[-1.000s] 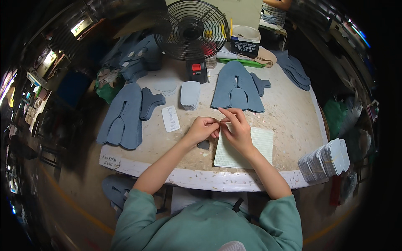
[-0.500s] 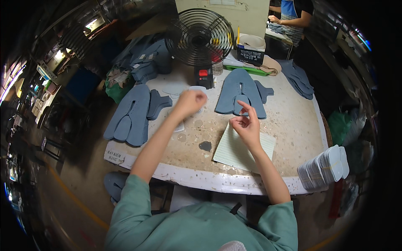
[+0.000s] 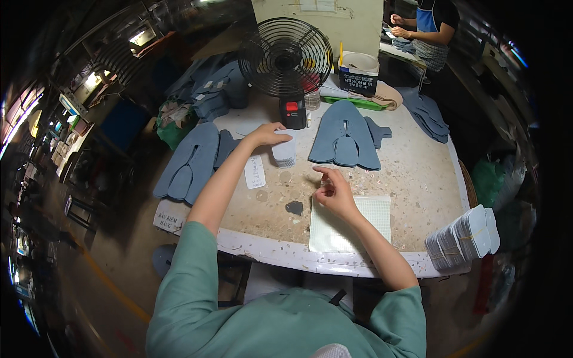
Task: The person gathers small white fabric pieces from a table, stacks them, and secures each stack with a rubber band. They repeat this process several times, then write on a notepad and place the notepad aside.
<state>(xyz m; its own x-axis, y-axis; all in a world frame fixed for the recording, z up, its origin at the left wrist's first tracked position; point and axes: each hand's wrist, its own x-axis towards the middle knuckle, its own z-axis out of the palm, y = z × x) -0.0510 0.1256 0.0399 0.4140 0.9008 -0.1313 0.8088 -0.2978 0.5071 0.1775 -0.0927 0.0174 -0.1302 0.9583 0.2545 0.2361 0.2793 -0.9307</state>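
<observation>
My left hand (image 3: 270, 135) is at a short stack of white, rounded pieces (image 3: 284, 154) near the fan's base, thumb and fingers closed round its far end. Palm inward, my right hand (image 3: 335, 194) hovers above the far left part of a pale green gridded sheet (image 3: 352, 230). Its index finger points out, the others are loosely bent, and I see nothing in them. Beyond it lies a pile of blue-grey shoe upper pieces (image 3: 343, 128). A similar pile (image 3: 190, 161) sits at the table's left. A white card with handwriting (image 3: 255, 173) lies below my left wrist.
A black fan (image 3: 285, 56) stands at the back beside a white tub in a black box (image 3: 359, 71). Bundled white pieces (image 3: 459, 238) stand at the right front corner. More blue-grey pieces (image 3: 422, 113) lie far right. A co-worker (image 3: 427, 36) works beyond.
My left hand has settled on the white stack. My right hand has moved left and nearer, away from the blue-grey pile. The gridded sheet now lies squarer to the table edge.
</observation>
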